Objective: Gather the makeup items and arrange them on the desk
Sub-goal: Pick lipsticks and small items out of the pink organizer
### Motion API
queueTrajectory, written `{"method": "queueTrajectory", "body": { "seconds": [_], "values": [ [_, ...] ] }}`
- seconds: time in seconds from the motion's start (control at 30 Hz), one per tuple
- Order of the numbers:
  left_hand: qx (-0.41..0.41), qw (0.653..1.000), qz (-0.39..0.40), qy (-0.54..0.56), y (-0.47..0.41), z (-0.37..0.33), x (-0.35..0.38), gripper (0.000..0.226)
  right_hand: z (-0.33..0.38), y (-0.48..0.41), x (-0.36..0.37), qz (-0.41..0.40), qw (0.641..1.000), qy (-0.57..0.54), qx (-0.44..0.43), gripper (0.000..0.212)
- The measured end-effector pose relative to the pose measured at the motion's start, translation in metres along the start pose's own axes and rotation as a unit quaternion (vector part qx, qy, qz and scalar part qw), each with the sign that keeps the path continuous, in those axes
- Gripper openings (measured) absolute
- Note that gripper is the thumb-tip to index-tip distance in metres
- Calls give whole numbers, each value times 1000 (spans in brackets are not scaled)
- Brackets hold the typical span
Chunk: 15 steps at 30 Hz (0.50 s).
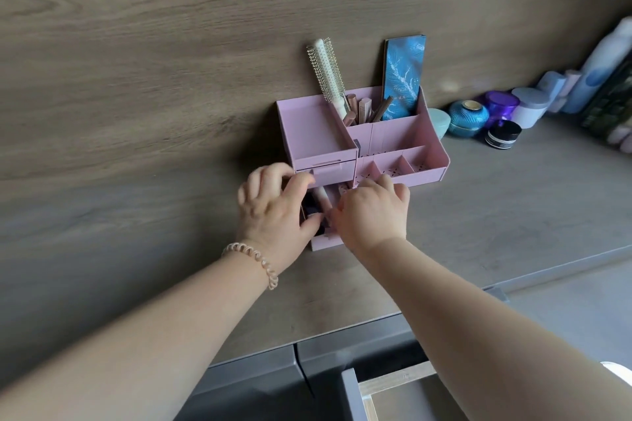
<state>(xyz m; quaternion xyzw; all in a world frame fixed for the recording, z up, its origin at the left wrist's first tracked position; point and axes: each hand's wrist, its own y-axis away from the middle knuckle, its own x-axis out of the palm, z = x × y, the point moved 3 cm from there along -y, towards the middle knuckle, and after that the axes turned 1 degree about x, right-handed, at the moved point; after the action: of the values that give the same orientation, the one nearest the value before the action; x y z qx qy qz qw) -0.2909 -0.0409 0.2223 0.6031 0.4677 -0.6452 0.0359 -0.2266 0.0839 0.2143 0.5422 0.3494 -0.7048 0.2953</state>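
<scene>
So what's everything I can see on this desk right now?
desk: one, grey-brown
organizer: one, pink, at the desk's back
lower drawer: one, pink, pulled out under the hands
hairbrush: one, white, round, standing in the organizer
tubes: several, rose-gold and brown, beside the hairbrush
flat box: one, blue patterned, upright, back right compartment
jars: about five, mint, teal, purple, white, black, right of the organizer
bottles: a few, pale blue, far right
desk drawer: one, grey, open, bottom edge
hair tie: one, peach spiral, left wrist
left hand: at the lower drawer's left
right hand: reaching into it
</scene>
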Motion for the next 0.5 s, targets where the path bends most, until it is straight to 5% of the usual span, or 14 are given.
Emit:
{"method": "queueTrajectory", "body": {
  "seconds": [0.07,0.2,0.37,0.5],
  "values": [
    [-47,997,52,-26,-5,-7,-3,23,4,-6,4,41,999,10,0,50],
    [-95,968,209,-99,-14,-16,10,24,11,-11,4,84,996,15,9,48],
    [-110,955,252,-114,-21,-22,11,24,5,-7,-5,46,998,30,15,58],
    [-95,944,264,-172,-27,-28,16,34,-4,4,-15,-21,1000,-7,17,39]
  ]
}}
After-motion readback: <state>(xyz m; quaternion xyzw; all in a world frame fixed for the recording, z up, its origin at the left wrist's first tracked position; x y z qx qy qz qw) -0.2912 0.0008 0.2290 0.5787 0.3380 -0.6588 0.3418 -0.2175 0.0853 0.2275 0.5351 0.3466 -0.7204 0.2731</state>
